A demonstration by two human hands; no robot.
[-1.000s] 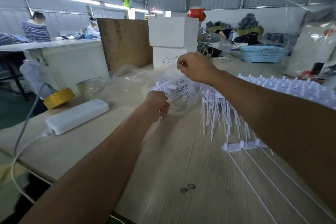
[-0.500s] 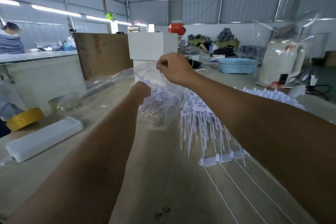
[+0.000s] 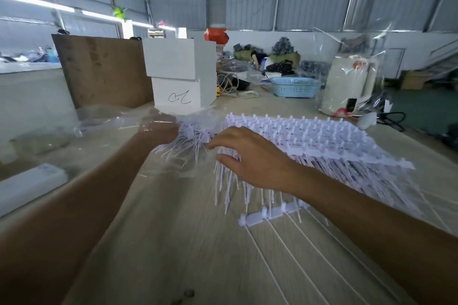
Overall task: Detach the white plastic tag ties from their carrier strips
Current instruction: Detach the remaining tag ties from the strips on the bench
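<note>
On the table [image 3: 158,242], the tie stack [image 3: 322,141] lies at two o'clock, with the right hand [image 3: 250,158] over its near-left edge. The left hand [image 3: 158,129] sits at eleven o'clock inside the bag [image 3: 109,119], among loose ties [image 3: 183,146]. A strip [image 3: 270,214] lies before the stack. Boxes [image 3: 178,74] stand at twelve, a board [image 3: 101,69] left of them, a basket [image 3: 293,86] right. A power strip [image 3: 29,186] lies at nine.

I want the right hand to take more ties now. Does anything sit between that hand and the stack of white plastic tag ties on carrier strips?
Nothing visible does. The right hand, fingers spread, is already over the near edge of the stack of white plastic tag ties on the wooden table.
</note>
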